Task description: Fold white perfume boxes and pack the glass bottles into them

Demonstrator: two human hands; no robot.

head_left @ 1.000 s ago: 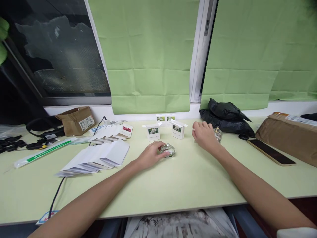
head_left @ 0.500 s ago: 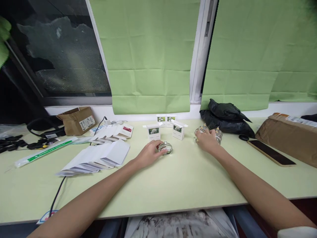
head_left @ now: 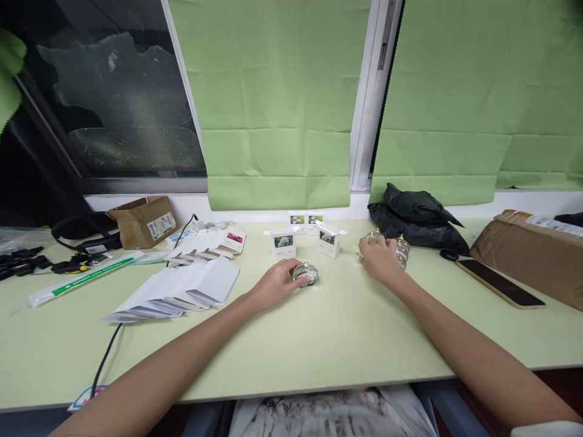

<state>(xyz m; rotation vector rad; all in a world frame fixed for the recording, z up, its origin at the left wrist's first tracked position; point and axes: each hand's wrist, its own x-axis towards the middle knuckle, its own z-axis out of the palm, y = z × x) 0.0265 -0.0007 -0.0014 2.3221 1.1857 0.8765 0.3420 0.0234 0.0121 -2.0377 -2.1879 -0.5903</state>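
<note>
My left hand [head_left: 276, 284] is closed around a small, round, clear glass bottle [head_left: 310, 276] with a shiny top, resting on the table. Its thumb lies along the near side and the other fingers curl behind. To the right, my right hand [head_left: 381, 261] reaches down with bent fingers onto a cluster of similar glass bottles [head_left: 402, 252] with gold-coloured tips. The hand partly hides them, and its exact grip is hard to see. Between and behind the hands stand two small white boxes with flower pictures, a left box [head_left: 284, 244] and a right box [head_left: 328, 241], their top flaps raised.
More small boxes [head_left: 306, 222] stand by the wall. White folded cartons [head_left: 195, 285] lie fanned out at left, near an open cardboard box [head_left: 146, 223]. At right are black plastic bags [head_left: 416, 218], a phone [head_left: 498, 283] and a large brown parcel [head_left: 531, 255].
The view has shifted very slightly. My left hand stays on its bottle, and my right hand stays over the cluster with only a slight change in its fingers.
</note>
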